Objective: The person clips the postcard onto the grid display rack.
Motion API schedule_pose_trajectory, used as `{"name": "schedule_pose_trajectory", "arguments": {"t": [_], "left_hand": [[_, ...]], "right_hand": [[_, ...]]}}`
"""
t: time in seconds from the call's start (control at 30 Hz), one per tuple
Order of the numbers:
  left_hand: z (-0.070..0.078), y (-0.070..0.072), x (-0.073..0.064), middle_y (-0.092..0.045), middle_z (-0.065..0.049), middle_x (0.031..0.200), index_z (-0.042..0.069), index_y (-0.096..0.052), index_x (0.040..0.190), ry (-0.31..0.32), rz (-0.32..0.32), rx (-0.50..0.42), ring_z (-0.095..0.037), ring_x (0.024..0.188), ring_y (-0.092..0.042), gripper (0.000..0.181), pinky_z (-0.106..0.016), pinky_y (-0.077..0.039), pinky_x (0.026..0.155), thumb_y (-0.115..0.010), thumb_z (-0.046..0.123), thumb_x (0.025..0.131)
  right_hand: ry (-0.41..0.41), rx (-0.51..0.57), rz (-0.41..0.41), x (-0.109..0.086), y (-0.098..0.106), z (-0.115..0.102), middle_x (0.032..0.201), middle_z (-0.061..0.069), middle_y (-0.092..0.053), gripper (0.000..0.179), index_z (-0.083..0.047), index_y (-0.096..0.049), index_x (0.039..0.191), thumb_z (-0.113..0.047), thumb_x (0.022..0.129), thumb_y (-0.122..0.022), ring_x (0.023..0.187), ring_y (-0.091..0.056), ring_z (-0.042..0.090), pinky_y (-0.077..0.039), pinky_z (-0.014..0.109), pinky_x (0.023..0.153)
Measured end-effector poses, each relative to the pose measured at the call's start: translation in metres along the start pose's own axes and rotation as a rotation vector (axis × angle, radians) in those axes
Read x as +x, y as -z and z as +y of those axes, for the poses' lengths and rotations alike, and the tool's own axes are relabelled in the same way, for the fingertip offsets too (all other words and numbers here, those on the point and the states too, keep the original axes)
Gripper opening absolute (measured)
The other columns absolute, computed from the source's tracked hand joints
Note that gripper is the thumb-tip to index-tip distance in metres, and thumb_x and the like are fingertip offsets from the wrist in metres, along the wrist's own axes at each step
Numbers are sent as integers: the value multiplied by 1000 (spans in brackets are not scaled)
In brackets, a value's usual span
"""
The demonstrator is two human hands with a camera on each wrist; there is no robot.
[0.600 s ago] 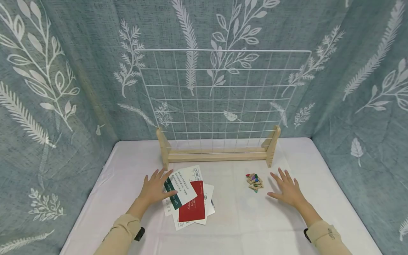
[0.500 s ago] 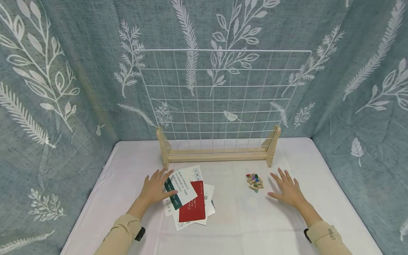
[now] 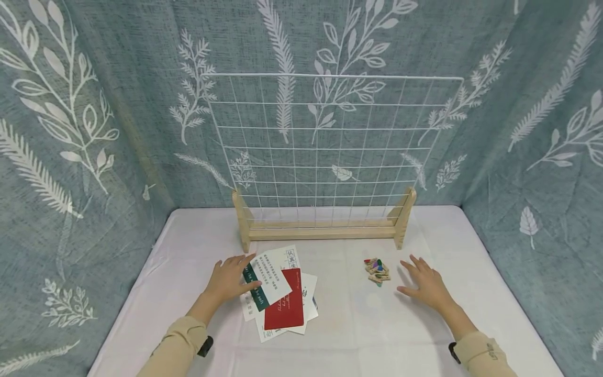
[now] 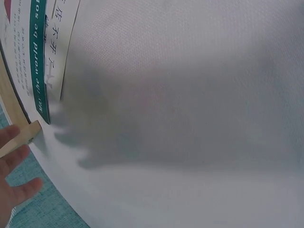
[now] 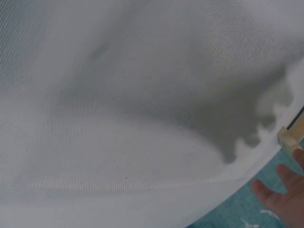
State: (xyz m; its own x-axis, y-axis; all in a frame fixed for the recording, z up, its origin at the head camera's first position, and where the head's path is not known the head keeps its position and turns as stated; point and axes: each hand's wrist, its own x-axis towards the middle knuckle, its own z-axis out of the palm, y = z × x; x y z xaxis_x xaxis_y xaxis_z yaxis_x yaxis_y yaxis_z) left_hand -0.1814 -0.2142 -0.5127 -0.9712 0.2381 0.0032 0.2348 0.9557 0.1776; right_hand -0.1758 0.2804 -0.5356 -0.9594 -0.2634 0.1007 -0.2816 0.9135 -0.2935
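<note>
My left hand (image 3: 229, 278) is spread, with its fingertips and thumb overlapping the left side of a pile of cards in the head view. On top of the pile lies a white card with a dark green strip (image 3: 275, 280), partly over a red card (image 3: 288, 309). Other white printed cards (image 3: 308, 288) stick out from underneath. To the right is a small heap of wooden mini clothespins (image 3: 378, 271) with coloured tops. My right hand (image 3: 427, 283) is just right of that heap, fingers apart and holding nothing. Each wrist view catches spread fingers at its edge.
Behind the cards and pegs, a white wire grid (image 3: 330, 149) stands upright in a wooden base (image 3: 325, 232). A white cloth (image 3: 348, 335) covers the table. Leaf-patterned blue-green curtains (image 3: 94, 220) surround its back and sides.
Fingers of both hands have lowered slightly and bent a little more. The head view has shifted very slightly. Cards, clothespins and grid keep their places.
</note>
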Motion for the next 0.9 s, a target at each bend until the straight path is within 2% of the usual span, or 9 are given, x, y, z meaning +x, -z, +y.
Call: {"name": "schedule_pose_trajectory", "arguments": {"t": [0.17, 0.47, 0.6, 0.9], "left_hand": [[-1, 2, 2, -58, -20, 127, 7, -53, 131, -21, 20, -2, -41, 116, -53, 70, -61, -43, 91, -67, 51, 79], [1, 5, 3, -63, -20, 119, 5, -61, 121, -11, -11, -24, -38, 107, -60, 57, -55, -49, 85, -69, 44, 80], [3, 4, 1, -62, -21, 119, 4, -61, 121, 4, -37, -58, -39, 106, -60, 54, -56, -49, 85, -70, 40, 81], [6, 4, 3, -59, -21, 124, 4, -56, 126, 68, -28, -111, -41, 111, -56, 56, -58, -46, 88, -71, 35, 82]], "right_hand": [[1, -5, 6, -1, 0, -2, 135, 32, -46, 65, 0, -55, 127, -35, 76, -75, 122, -43, 53, -41, 68, 89], [34, -21, 53, -2, -6, -1, 129, 32, -51, 55, 1, -57, 124, -22, 78, -75, 114, -51, 50, -46, 60, 89], [24, 6, 57, -1, -6, -4, 126, 32, -53, 53, 3, -56, 124, -18, 79, -74, 111, -54, 48, -46, 59, 90], [-15, 25, 17, 9, -3, -11, 124, 30, -55, 45, 1, -58, 122, -17, 83, -70, 112, -54, 47, -45, 58, 92]]}}
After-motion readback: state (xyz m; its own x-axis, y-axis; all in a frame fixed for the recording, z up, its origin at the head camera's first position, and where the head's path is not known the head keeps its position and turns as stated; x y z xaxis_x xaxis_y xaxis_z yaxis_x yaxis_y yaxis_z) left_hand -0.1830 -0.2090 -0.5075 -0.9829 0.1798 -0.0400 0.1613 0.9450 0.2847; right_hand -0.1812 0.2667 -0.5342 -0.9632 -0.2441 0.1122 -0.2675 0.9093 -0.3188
